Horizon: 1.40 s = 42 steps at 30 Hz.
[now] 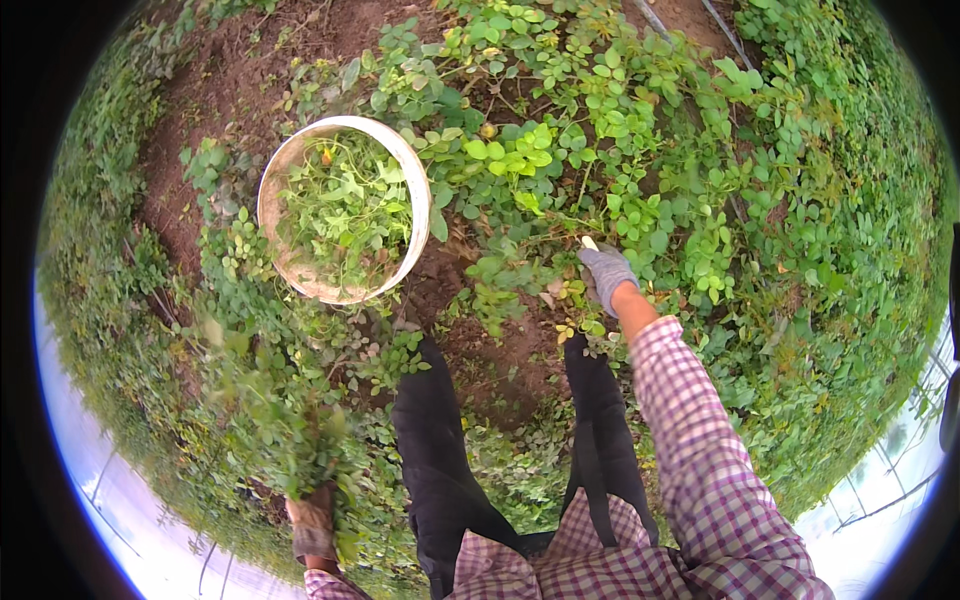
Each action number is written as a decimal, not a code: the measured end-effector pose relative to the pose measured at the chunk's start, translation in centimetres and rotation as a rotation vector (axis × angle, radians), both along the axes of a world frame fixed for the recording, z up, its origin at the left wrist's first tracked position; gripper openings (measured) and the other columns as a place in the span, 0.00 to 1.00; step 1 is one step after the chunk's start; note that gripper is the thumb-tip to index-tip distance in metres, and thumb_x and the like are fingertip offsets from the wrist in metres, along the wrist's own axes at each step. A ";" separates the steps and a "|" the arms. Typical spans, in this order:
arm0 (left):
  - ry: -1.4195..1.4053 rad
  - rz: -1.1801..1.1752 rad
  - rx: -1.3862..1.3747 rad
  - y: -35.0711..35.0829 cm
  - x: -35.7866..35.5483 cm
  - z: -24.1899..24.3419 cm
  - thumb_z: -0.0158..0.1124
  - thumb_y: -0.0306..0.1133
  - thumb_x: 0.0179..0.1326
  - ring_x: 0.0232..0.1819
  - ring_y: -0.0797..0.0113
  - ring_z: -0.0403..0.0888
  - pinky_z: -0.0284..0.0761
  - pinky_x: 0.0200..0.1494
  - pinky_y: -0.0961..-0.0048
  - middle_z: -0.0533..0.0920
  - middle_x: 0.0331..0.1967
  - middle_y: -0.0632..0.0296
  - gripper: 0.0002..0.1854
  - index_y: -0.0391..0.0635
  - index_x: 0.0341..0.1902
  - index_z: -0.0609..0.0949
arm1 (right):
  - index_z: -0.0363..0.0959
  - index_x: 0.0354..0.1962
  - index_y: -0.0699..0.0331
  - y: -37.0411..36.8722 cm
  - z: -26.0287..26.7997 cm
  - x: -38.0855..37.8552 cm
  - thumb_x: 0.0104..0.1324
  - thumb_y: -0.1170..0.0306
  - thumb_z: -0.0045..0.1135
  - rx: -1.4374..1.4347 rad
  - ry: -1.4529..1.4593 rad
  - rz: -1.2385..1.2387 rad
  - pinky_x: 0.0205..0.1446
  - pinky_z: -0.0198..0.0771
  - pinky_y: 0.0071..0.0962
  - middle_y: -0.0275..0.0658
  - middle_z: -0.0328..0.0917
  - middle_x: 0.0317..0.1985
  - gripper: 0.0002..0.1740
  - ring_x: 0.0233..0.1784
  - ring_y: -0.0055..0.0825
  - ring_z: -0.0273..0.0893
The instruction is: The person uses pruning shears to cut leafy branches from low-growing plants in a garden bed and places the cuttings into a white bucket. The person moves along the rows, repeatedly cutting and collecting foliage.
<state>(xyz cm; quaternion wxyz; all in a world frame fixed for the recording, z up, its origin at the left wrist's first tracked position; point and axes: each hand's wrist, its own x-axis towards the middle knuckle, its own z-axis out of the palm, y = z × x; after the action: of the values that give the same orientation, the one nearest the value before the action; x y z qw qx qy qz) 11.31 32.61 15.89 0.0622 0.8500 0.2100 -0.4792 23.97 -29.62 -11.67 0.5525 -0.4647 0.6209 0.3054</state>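
My left hand [310, 519], in a brownish work glove, is low at the left and closed around a bunch of leafy green stems [300, 442]. The bunch is partly blurred and blends into the foliage behind it. On the other side, my right hand [609, 271] wears a grey knit glove and grips a pale-handled tool [590, 243]. Only a short light end of it shows; the rest is hidden by the fist and leaves. Ahead and to the left stands a white plastic bucket [418, 187], with cut vines and leaves [345, 202] inside.
Low leafy shrubs, probably roses [600, 142], spread ahead and right. Brown soil [502, 367] shows between my legs [439, 435] and beyond the bucket at upper left. Thin pipes or poles [729, 34] lie at the upper right. Greenhouse framing [885, 480] appears at the rim.
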 end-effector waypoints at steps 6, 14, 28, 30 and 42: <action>0.178 -0.191 0.093 -3.6 -2.7 2.1 0.66 0.44 0.66 0.70 0.62 0.77 0.68 0.73 0.65 0.84 0.66 0.64 0.24 0.58 0.66 0.84 | 0.64 0.69 0.53 0.6 3.2 1.3 0.72 0.62 0.60 0.181 -0.020 0.063 0.18 0.58 0.32 0.30 0.68 0.20 0.31 0.16 0.22 0.63; 0.069 -0.461 -0.071 -1.2 -3.9 4.2 0.54 0.43 0.76 0.76 0.64 0.69 0.60 0.77 0.61 0.75 0.75 0.69 0.26 0.65 0.76 0.74 | 0.54 0.80 0.59 -4.3 21.2 -4.5 0.68 0.59 0.65 -0.042 -0.190 0.288 0.39 0.74 0.29 0.43 0.81 0.48 0.47 0.38 0.28 0.77; -0.391 -0.798 -0.423 -52.1 22.8 14.5 0.74 0.42 0.62 0.46 0.49 0.86 0.81 0.51 0.56 0.86 0.41 0.53 0.22 0.48 0.57 0.81 | 0.68 0.70 0.62 -20.7 41.6 -5.2 0.64 0.56 0.66 -0.380 -0.752 0.523 0.67 0.73 0.42 0.56 0.79 0.59 0.40 0.62 0.54 0.77; -0.440 -0.913 -0.343 -55.4 24.5 14.2 0.75 0.44 0.61 0.45 0.49 0.87 0.82 0.49 0.56 0.87 0.41 0.53 0.22 0.49 0.56 0.82 | 0.68 0.71 0.61 -21.9 43.2 -4.8 0.65 0.52 0.65 -0.528 -0.741 0.773 0.65 0.73 0.43 0.56 0.80 0.56 0.40 0.60 0.53 0.78; -0.578 -1.230 -0.306 -69.3 25.8 13.5 0.76 0.50 0.58 0.42 0.51 0.89 0.84 0.46 0.57 0.88 0.37 0.56 0.21 0.51 0.48 0.82 | 0.73 0.61 0.58 -31.1 40.8 -4.0 0.68 0.54 0.60 -0.590 -0.655 0.193 0.52 0.78 0.41 0.51 0.85 0.43 0.28 0.43 0.50 0.82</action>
<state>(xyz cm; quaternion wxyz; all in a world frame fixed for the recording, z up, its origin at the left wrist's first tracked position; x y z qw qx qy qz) 37.07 -36.72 29.41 -0.0479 0.8897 -0.4044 -0.2064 19.96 -60.72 29.12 0.5328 -0.7303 0.4276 0.0021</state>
